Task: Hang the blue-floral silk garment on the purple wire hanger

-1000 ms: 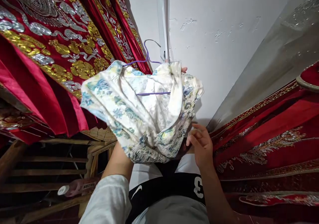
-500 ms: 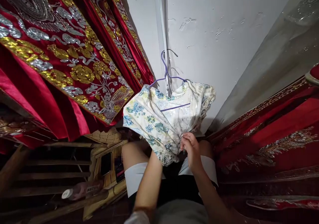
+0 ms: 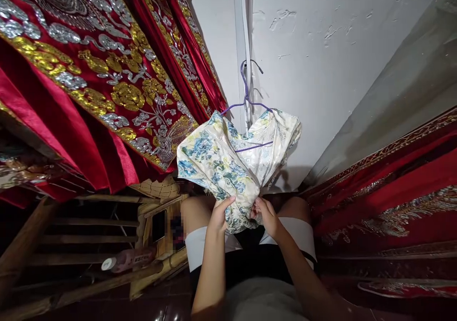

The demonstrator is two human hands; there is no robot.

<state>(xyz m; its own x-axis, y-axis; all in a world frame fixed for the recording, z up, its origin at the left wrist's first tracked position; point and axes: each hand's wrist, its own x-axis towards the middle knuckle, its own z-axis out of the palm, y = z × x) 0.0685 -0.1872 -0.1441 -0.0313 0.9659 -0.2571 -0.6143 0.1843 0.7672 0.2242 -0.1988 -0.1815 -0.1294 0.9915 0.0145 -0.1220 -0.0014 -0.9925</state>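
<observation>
A white blouse (image 3: 228,168) with blue, yellow and green flowers hangs from a purple hanger (image 3: 246,85) in front of the wall, its front panels crossed over. My left hand (image 3: 222,212) grips the lower left edge, thumb on the outside and the other fingers hidden behind the cloth. Opposite it, my right hand (image 3: 267,215) is closed on the lower right edge of the blouse, fingers bent and pinching the fabric. The hem hangs between the hands, above the lap.
Red cloth with gold and silver sequins (image 3: 128,95) drapes on the left; more red embroidered cloth (image 3: 396,206) lies at the right. A white wall (image 3: 303,83) stands behind the hanger. At lower left are a bamboo rack (image 3: 96,237) and a bottle (image 3: 128,260) with a white cap.
My left hand has come out from under the blouse and now holds its left edge from outside. The right hand has moved slightly down, still on the cloth. The view has shifted a little.
</observation>
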